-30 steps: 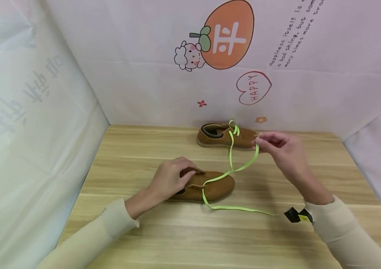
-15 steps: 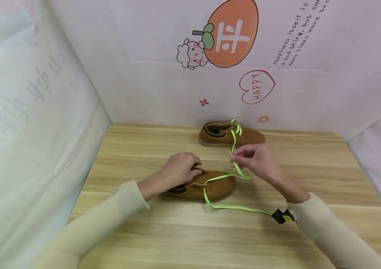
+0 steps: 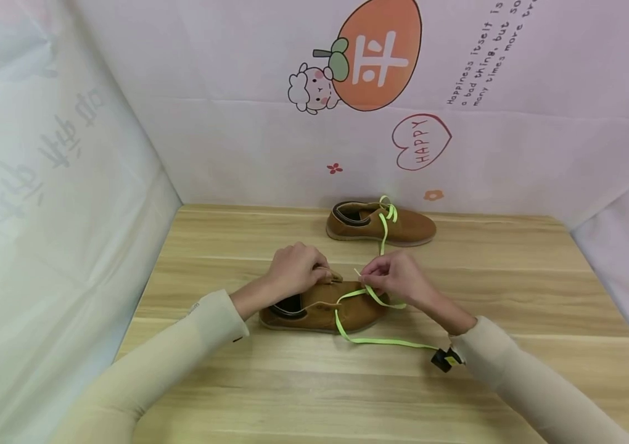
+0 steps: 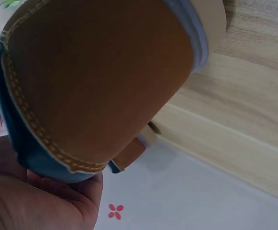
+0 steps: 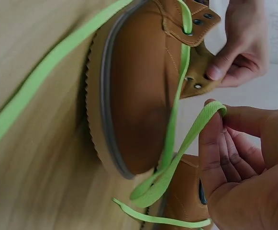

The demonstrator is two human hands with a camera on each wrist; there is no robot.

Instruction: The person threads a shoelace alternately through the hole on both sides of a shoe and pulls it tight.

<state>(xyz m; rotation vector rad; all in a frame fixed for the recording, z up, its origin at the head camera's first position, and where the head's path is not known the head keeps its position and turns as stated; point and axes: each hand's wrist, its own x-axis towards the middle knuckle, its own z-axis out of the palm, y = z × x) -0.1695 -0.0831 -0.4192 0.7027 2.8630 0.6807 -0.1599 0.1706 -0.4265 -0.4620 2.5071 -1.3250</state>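
A brown leather shoe (image 3: 322,317) with its toe to the right lies on the wooden table. My left hand (image 3: 295,271) pinches the far eyelet flap (image 5: 198,79) of this shoe between thumb and fingers, lifting it outward. Beyond the toe, my right hand (image 3: 398,277) pinches a bright green shoelace (image 5: 191,132) close to its end, and the tip points toward the flap. That lace comes out of the front of the shoe and hangs in a loop below my fingers. Empty eyelets show on the flaps in the right wrist view.
A second brown shoe (image 3: 414,228), tied with green lace, stands at the back by the printed cloth wall (image 3: 248,154). One of its lace ends (image 5: 172,222) trails forward. The near shoe's other lace half (image 3: 386,341) stretches over the table (image 3: 303,388) toward my right sleeve.
My right hand has moved left and toward me with the lace end, from beside the far shoe to near the flap. My left hand has taken the flap and pulled it outward.
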